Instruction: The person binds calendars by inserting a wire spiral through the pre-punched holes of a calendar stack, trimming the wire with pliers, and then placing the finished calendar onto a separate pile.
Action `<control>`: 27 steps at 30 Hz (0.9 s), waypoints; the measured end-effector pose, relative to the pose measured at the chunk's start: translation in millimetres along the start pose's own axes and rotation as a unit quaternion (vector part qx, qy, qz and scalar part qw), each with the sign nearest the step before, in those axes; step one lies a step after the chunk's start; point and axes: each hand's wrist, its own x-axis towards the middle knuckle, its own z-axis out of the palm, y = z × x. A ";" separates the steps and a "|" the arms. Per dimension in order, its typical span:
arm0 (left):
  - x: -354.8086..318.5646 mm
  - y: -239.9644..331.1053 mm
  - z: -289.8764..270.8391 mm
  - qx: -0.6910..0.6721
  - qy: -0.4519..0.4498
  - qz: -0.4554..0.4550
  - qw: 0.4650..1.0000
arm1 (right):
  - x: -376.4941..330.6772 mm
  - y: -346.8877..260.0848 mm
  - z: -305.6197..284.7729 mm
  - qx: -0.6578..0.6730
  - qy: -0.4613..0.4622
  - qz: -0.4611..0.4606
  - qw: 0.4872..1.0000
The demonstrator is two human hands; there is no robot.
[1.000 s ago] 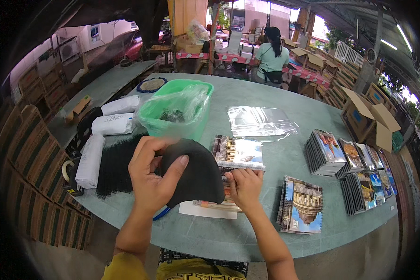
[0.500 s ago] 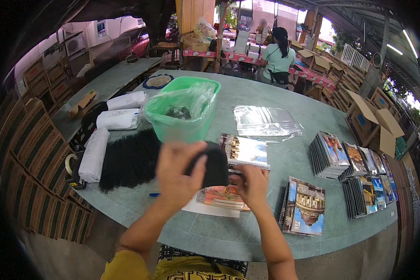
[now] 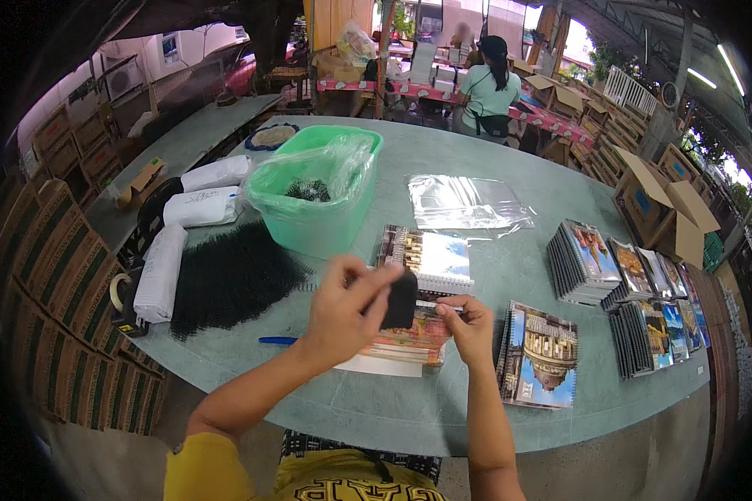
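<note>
My left hand [image 3: 342, 309] is closed on a flat black pad with a rounded top [image 3: 403, 299], its fingers blurred by motion. Close to it, my right hand [image 3: 470, 324] pinches at the end of a thin dark edge; what exactly lies between the fingertips is too small to tell. Below both hands, a small stack of colourful printed pages [image 3: 405, 349] rests on a white sheet [image 3: 376, 366]. Just beyond them sits a stack of spiral-bound notebooks [image 3: 434, 257]. A blue pen [image 3: 277, 340] lies left of my left wrist.
A heap of black binding coils [image 3: 230, 280] spreads beside a green plastic-lined bin [image 3: 317, 230]. White wrapped rolls [image 3: 157, 271] flank it. Clear plastic sheets [image 3: 464, 203] lie farther back. More spiral notebooks [image 3: 539, 355] stand at right, near an open carton [image 3: 656, 204]. A person [image 3: 489, 88] stands beyond the table.
My left hand and the black pad have shifted slightly right, closer to my right hand. The pad now appears narrower. The whole view has shifted a little.
</note>
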 end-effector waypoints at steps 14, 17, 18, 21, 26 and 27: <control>-30.4 -8.9 32.6 -0.017 -0.176 0.011 0.984 | -7.0 -2.3 8.3 0.100 0.026 -0.050 0.993; -6.6 10.6 23.6 -0.016 0.075 -0.066 0.995 | -13.8 8.3 0.1 0.075 0.006 -0.030 0.997; -14.4 7.8 27.1 0.023 -0.066 -0.022 0.997 | -13.8 8.8 1.7 0.074 0.004 -0.020 0.997; -51.8 -2.8 40.3 0.028 -0.338 0.107 0.935 | -10.0 4.6 0.3 0.053 -0.006 -0.015 0.998; -14.6 14.0 35.1 0.004 -0.076 -0.034 0.997 | -13.4 9.6 3.1 0.111 -0.016 -0.031 0.993; -27.0 7.2 43.0 0.039 -0.203 0.012 0.978 | -13.9 6.7 3.9 0.099 -0.027 -0.014 0.995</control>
